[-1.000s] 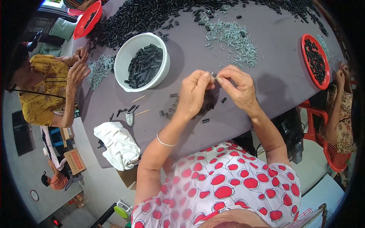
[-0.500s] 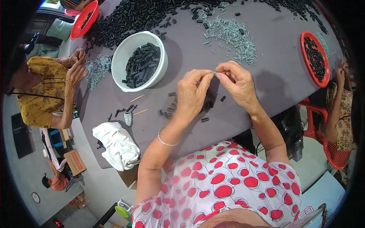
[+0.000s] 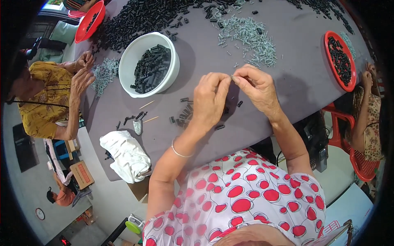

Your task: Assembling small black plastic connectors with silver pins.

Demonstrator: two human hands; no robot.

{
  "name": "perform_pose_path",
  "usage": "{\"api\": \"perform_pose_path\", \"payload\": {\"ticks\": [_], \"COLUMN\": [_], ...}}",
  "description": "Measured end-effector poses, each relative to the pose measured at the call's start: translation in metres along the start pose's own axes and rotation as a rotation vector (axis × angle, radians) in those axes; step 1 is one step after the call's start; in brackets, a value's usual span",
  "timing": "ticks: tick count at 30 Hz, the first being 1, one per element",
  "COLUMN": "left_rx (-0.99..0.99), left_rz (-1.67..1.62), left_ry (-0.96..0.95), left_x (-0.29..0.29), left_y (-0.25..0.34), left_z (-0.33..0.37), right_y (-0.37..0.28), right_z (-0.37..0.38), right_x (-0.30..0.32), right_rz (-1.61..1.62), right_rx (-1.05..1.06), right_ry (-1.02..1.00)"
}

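Observation:
My left hand (image 3: 208, 98) and my right hand (image 3: 259, 89) meet over the table, thumbs and forefingers pinched tip to tip. Whatever lies between the fingertips is tiny, and I cannot make out its kind. Several small black plastic pieces (image 3: 186, 111) lie beside and partly behind my left hand. Below the right hand rests another black piece (image 3: 240, 103). Just beyond my hands is a loose heap of small silvery springs (image 3: 262, 51). A white bowl (image 3: 172, 78), holding many black plastic pieces, stands to the left.
A large black heap (image 3: 135, 20) covers the table's far left. Red trays (image 3: 352, 84) hold black pieces too. A white cloth (image 3: 125, 158), thin wooden sticks (image 3: 151, 119) and a grey pointed piece (image 3: 137, 128) lie near left. Co-workers sit at both sides, one in a yellow shirt (image 3: 45, 88).
My hands stay joined at the fingertips with only slight finger movement. The whole view has shifted a little; the things on the table keep their places.

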State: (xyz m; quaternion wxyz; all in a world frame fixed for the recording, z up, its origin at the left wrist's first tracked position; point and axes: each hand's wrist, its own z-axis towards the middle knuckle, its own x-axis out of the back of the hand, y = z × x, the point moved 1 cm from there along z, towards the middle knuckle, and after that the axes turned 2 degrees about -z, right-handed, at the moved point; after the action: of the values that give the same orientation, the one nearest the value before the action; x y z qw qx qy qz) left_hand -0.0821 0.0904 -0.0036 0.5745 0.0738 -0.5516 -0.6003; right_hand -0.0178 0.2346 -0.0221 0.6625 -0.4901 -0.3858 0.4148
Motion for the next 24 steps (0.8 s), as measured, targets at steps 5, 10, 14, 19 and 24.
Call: {"api": "perform_pose_path", "payload": {"ticks": [5,10,14,19,24], "left_rx": [0.459,0.228,-0.052,-0.08,-0.001], "left_rz": [-0.642,-0.142,0.217,0.3,0.316], "left_ry": [-0.163,-0.098,-0.063,0.077,-0.028], "left_x": [0.003,0.005,0.007,0.035,0.047], "left_y": [0.0,-0.006,-0.01,-0.007,0.013], "left_z": [0.001,0.004,0.004,-0.017,-0.068], "right_y": [0.0,-0.006,0.004,0.009,0.004], "right_z": [-0.002,-0.004,-0.001,-0.004,-0.003], "right_x": [0.0,0.002,0.004,0.006,0.005], "right_rz": [-0.033,-0.087,-0.127,-0.135,-0.14], "right_rx": [0.095,0.063,0.109,0.087,0.149], "right_ry": [0.006,0.075,0.106,0.076,0.018]}}
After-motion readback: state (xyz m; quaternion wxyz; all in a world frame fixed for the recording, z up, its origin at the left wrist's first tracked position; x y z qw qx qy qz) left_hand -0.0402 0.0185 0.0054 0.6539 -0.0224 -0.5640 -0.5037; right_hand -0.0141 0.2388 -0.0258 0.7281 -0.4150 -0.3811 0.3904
